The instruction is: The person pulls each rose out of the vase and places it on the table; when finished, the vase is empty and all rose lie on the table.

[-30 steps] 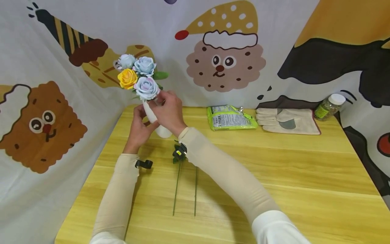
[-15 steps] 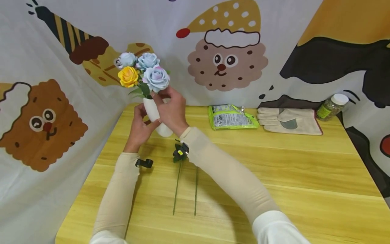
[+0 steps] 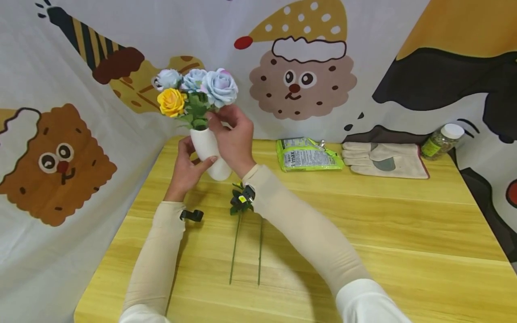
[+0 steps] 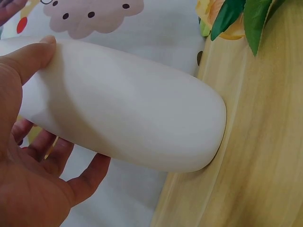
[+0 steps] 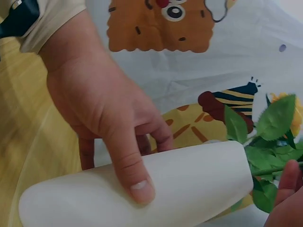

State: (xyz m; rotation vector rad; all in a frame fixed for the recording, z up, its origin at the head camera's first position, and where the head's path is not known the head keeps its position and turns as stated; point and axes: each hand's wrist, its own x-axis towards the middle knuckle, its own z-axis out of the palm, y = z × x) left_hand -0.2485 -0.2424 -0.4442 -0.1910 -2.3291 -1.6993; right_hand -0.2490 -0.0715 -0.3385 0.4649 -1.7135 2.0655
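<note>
Two hands meet at one white vase [image 3: 205,144], its base close to the back edge of the tabletop [image 3: 387,220], near the left corner. The left hand [image 3: 187,168] curls round its body, thumb opposite slightly spread fingers. Just above the rim, the right hand [image 3: 235,138] pinches the stem of a blue rose [image 3: 220,88] with nearly closed fingertips. Nearer the front edge lie loose stems [image 3: 235,249]; well rightward, a green bag [image 3: 310,158] borders the back edge.

Green packet [image 3: 308,154] beside pale glove [image 3: 383,160]; jar [image 3: 441,142] at right; printed cloth [image 3: 202,29] behind.
</note>
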